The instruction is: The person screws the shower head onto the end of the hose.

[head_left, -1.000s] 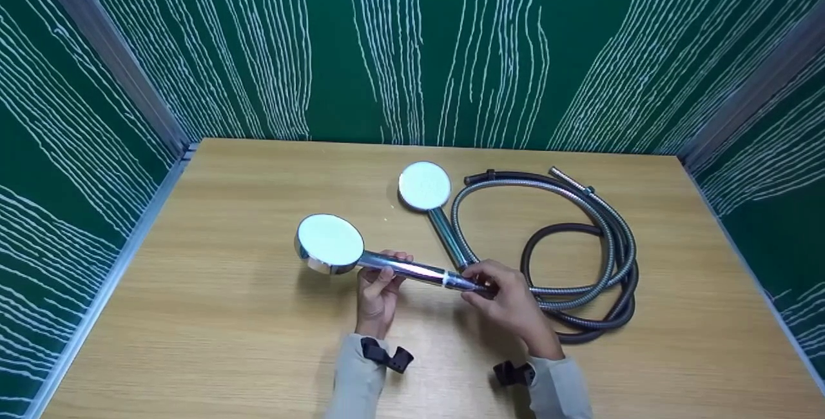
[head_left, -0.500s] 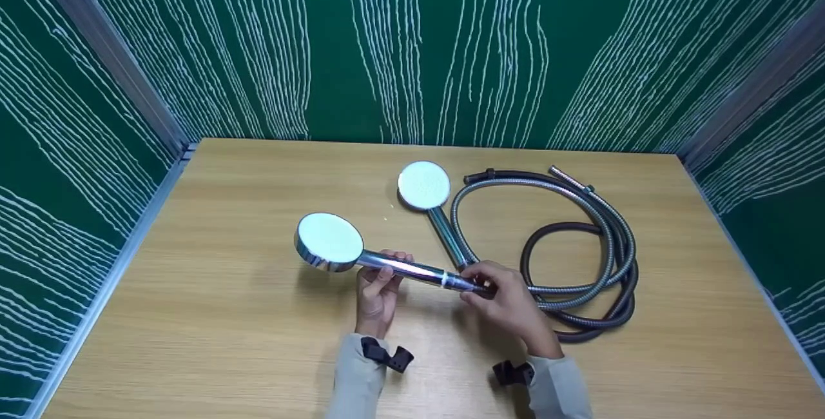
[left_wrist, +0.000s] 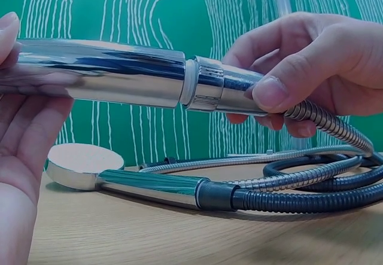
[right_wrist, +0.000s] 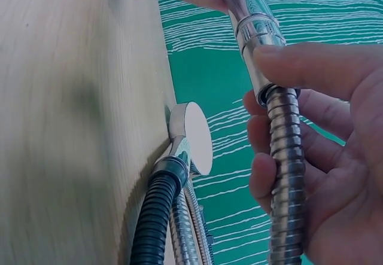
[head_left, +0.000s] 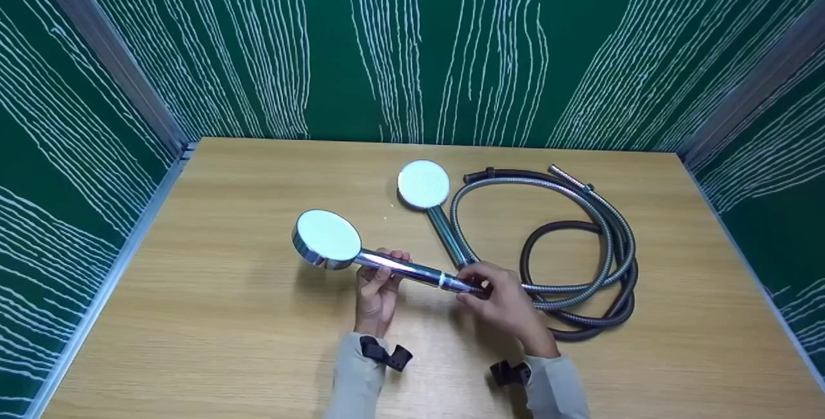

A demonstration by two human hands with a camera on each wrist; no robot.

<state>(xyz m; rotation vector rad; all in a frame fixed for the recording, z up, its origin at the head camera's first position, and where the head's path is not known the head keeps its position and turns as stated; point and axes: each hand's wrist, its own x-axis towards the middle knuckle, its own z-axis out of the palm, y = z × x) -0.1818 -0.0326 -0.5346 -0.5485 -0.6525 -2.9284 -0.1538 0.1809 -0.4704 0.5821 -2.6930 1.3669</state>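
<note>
A chrome shower head (head_left: 327, 236) with a white face is held above the table, face up, its handle slanting down to the right. My left hand (head_left: 375, 300) grips the handle from below, thumb over the top. My right hand (head_left: 506, 300) pinches the tapered chrome hose nut (left_wrist: 236, 89) at the handle's end. In the left wrist view, a pale ring (left_wrist: 189, 83) shows in the narrow gap between handle and nut. From the nut, a silver ribbed shower hose (right_wrist: 285, 172) runs down past my right fingers, as the right wrist view shows.
On the wooden table (head_left: 225, 341), a second shower head (head_left: 423, 185) lies behind my hands, joined to a black hose (left_wrist: 287, 202). Silver and black hoses lie coiled together on the right, a silver hose end (head_left: 559, 173) pointing backward. Green panels (head_left: 451, 51) with white lines surround the table.
The held shower head and my right hand have shifted slightly to the left and up. The reflections along the head's rim have changed. Both hands keep their hold.
</note>
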